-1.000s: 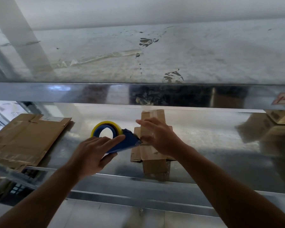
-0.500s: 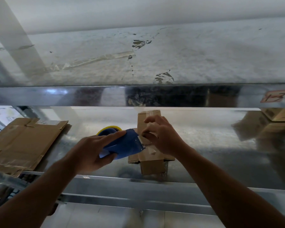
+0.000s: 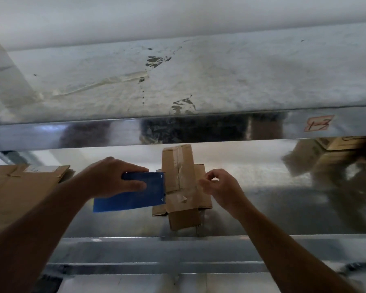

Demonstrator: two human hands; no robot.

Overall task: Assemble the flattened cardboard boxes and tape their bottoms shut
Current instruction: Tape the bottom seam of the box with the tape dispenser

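A small cardboard box (image 3: 178, 166) stands bottom-up on the metal shelf, flaps spread at its base and a strip of clear tape along its seam. My left hand (image 3: 112, 179) grips a blue tape dispenser (image 3: 135, 191), whose front edge touches the box's left side. My right hand (image 3: 219, 187) hovers just right of the box, thumb and forefinger pinched together. They seem to hold the end of clear tape stretched across the box, though the tape itself is barely visible.
A stack of flattened cardboard boxes (image 3: 19, 187) lies on the shelf at the left. An upper shelf beam (image 3: 199, 127) crosses right above the box. More cardboard (image 3: 342, 142) sits at the far right. The shelf's front rail (image 3: 178, 248) runs below my forearms.
The dispenser has turned flat and shifted to the box's left side, hiding the yellow roll. My right hand left the box top and moved to its right, fingers pinched.
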